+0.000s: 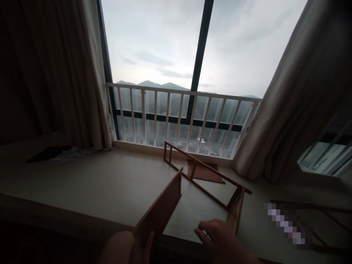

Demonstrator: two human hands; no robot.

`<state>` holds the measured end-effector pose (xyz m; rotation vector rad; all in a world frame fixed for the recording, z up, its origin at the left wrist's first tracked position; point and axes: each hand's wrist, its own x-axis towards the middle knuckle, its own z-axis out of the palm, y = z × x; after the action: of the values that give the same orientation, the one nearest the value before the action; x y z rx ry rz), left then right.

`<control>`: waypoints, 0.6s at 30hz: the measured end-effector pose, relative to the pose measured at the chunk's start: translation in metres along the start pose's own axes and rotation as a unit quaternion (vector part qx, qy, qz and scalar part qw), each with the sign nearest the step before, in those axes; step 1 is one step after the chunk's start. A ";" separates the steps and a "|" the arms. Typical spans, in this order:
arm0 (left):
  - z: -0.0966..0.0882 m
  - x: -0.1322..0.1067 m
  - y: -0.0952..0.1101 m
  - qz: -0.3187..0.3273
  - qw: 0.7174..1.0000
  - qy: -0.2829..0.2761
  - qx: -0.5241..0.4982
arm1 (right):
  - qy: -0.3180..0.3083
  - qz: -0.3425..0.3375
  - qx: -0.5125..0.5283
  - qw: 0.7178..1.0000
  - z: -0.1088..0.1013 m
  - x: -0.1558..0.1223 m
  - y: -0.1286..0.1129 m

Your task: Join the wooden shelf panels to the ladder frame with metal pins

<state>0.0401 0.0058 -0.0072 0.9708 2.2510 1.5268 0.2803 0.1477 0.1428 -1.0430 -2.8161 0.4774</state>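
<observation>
At the bottom of the head view, my left hand [122, 246] grips a reddish-brown wooden panel [162, 203], which stands tilted on edge and points away from me. My right hand [221, 236] is just right of the panel, thumb and forefinger curled together in a pinch. Whatever lies between those fingertips is too small to make out. Close beyond the right hand, a narrow wooden frame [210, 167] with crossbars rests on the pale window ledge [110, 183]. Another brown panel [205, 172] lies flat behind the frame, by the railing.
A white railing [176, 96] guards the large window at the back. Curtains hang at the left [79, 80] and right [264, 146]. Dark thin bars [330, 209] lie on the right of the ledge, beside a blurred-out patch. A crumpled pale cloth [73, 154] lies far left.
</observation>
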 end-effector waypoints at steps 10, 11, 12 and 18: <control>0.049 0.028 0.006 -0.023 0.993 -0.082 -0.076 | -0.038 -0.016 -0.017 0.999 -0.008 -0.015 0.015; 0.052 0.031 0.006 -0.014 0.993 -0.090 -0.079 | -0.040 -0.016 -0.015 0.999 -0.008 -0.015 0.015; 0.056 0.035 0.006 -0.006 0.992 -0.097 -0.080 | -0.040 -0.016 -0.013 0.999 -0.008 -0.015 0.015; 0.079 0.051 0.007 0.010 0.986 -0.121 -0.118 | -0.069 -0.022 -0.007 0.997 -0.004 -0.010 0.008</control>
<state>0.0475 0.0975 -0.0263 1.0469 1.8528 1.5467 0.2938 0.1482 0.1443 -0.9858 -2.9597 0.5476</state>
